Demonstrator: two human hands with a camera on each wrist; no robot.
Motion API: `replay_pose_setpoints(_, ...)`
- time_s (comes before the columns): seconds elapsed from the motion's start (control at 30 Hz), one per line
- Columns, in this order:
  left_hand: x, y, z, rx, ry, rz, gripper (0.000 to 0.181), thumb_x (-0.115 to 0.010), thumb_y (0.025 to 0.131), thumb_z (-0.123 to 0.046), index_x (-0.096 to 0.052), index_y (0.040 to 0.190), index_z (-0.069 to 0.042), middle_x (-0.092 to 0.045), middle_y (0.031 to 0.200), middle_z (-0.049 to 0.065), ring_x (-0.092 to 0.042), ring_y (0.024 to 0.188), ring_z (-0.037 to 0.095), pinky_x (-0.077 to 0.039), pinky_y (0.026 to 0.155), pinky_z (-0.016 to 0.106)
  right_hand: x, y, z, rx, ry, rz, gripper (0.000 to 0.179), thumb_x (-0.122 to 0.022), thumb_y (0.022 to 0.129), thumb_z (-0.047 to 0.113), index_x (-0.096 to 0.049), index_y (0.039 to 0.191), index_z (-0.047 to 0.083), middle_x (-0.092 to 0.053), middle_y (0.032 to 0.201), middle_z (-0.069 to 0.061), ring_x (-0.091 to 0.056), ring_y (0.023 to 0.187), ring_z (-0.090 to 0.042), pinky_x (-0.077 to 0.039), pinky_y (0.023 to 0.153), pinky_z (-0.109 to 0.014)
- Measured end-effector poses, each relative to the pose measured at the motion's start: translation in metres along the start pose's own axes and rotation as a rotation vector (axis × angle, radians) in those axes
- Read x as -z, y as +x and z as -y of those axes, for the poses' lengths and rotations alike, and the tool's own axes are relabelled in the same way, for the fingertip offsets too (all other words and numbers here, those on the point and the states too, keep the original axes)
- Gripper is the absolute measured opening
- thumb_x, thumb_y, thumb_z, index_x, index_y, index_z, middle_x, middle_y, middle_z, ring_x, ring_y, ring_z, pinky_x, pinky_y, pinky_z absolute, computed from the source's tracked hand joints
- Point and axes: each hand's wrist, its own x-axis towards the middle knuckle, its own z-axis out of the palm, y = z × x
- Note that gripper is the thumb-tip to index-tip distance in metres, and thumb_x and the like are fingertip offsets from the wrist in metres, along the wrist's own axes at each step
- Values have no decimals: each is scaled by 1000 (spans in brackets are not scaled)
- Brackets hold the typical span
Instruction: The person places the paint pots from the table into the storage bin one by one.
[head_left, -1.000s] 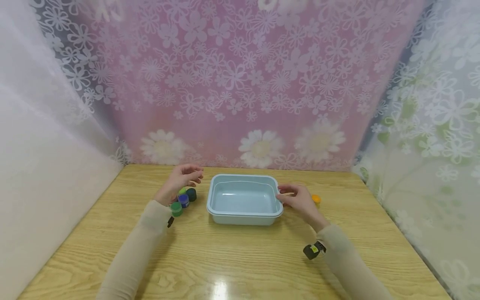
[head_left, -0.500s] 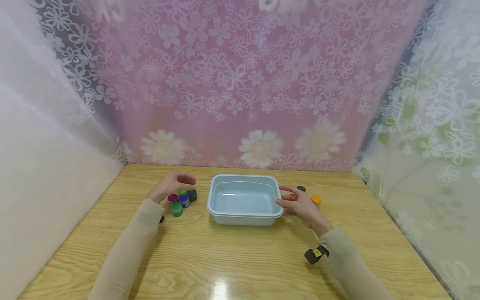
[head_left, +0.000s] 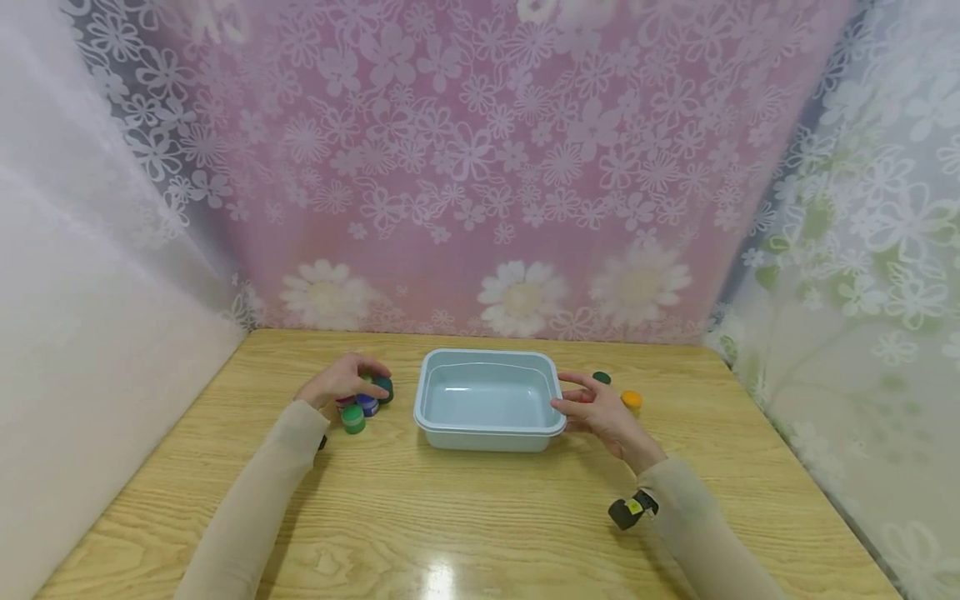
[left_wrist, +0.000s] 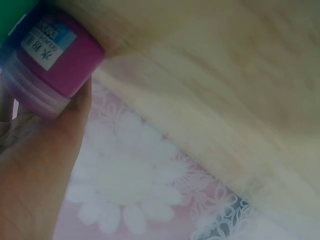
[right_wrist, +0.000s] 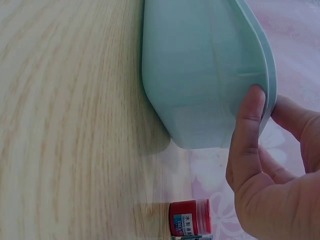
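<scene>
Leftmost on the pale wood-grain worktop [head_left: 465,517], a left hand [head_left: 337,382] in a cream sleeve reaches over a huddle of small, round, lidded plastic jars. Its thumb and fingers come down around the dark jar [head_left: 387,388] at the right of the group; whether they pinch it, I cannot tell. Below the palm sit a magenta jar [left_wrist: 77,62], its label printed with the Chinese characters 水粉 above blurred Latin lettering, a blue jar [head_left: 367,406], and, nearest the wearer, a green jar [head_left: 353,419]. The green one stands upright, lid on top.

In the middle lies a light-blue rectangular plastic tub [head_left: 483,439] with rounded corners, its opening facing up and its long axis running left to right.

At the tub's right end, the right hand [head_left: 606,417] pinches the rim, one finger against the outer wall. Near that hand is a red jar [right_wrist: 184,210] with a clear lid and a label also reading 水粉. Further right are a dark-green lid [head_left: 602,377] and an orange-lidded jar [head_left: 632,399].
</scene>
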Motion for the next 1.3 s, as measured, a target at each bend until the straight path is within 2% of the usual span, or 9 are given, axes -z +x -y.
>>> replay_pose_setpoints(0.2,-1,2,-2,15,9,17,47,-79,84,-23,-66,125,-3,-66,124,13,-61,106,25,-53,89,40,0,0,0,-4,17,1,69,-74,89,20,-39,149,10,-60,126,-23,-69,100,-33,-61,83,-43)
replay_pose_setpoints(0.37,-1,4,0,33,17,20,44,-79,83,-25,-69,122,-6,-65,126,13,-62,101,22,-53,83,34,0,-1,1,6,8,16,70,-73,90,21,-37,150,8,-57,130,-26,-68,101,-33,-59,87,-47)
replay_pose_setpoints(0.57,0,5,-1,21,52,-1,47,-77,85,-32,-68,124,-7,-63,129,14,-61,111,27,-54,93,44,0,0,2,-5,10,11,70,-73,90,20,-38,149,9,-57,129,-25,-68,102,-34,-58,90,-49)
replay_pose_setpoints(0.77,2,4,-8,30,-23,-62,55,-78,82,-43,-67,125,-10,-62,133,13,-58,120,33,-48,102,54,0,0,0,-3,18,6,70,-73,89,19,-39,149,9,-57,129,-27,-68,101,-34,-60,85,-44)
replay_pose_setpoints(0.97,4,4,-19,-20,-72,-139,56,-77,83,-45,-66,126,-12,-70,116,8,-64,111,28,-48,103,52,0,-1,0,6,26,12,69,-72,90,18,-39,149,9,-57,129,-28,-70,94,-25,-61,83,-42)
replay_pose_setpoints(1.07,3,3,-26,-55,-92,-177,55,-76,84,-43,-64,127,-11,-69,116,8,-64,110,26,-52,99,49,1,-3,0,14,23,26,71,-71,91,18,-36,151,7,-54,131,-30,-70,95,-27,-61,82,-40)
replay_pose_setpoints(1.2,-1,0,-38,-100,-190,-181,52,-75,88,-35,-61,129,-7,-67,116,16,-67,103,30,-55,93,50,0,-4,2,6,27,17,71,-72,91,19,-36,151,7,-56,129,-28,-69,97,-28,-62,80,-36)
replay_pose_setpoints(1.3,-5,-1,-49,-142,-255,-176,45,-75,88,-27,-62,127,-7,-67,112,18,-70,94,30,-59,86,45,0,-3,1,2,24,12,70,-72,91,19,-37,150,8,-58,128,-25,-69,94,-24,-62,79,-36)
